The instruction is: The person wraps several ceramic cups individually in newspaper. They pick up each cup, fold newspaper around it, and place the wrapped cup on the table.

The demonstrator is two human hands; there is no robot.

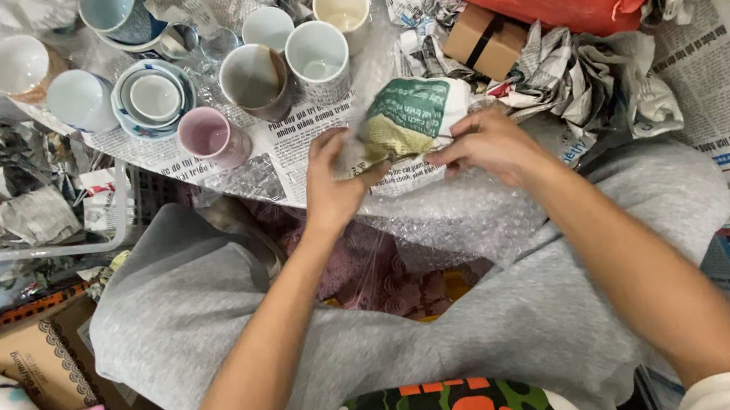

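Floor littered with newspaper, cups. My left hand [330, 184] and right hand [486, 143] pinch newspaper-wrapped rounded bundle [410, 116] over clear bubble wrap sheet [443, 212]; loose grip could drop bundle onto pink ceramic mug [210, 134].

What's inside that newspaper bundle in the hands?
Only crumpled newspaper bundle shows, gripped by the left hand and right hand. Whatever it wraps is covered.

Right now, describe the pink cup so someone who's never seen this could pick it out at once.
Find the cluster of cups on the newspaper ahead of the knees. The pink cup stands at its near left edge, just left of the left hand. It is the only pink one; its neighbours are white, brown or blue-patterned.
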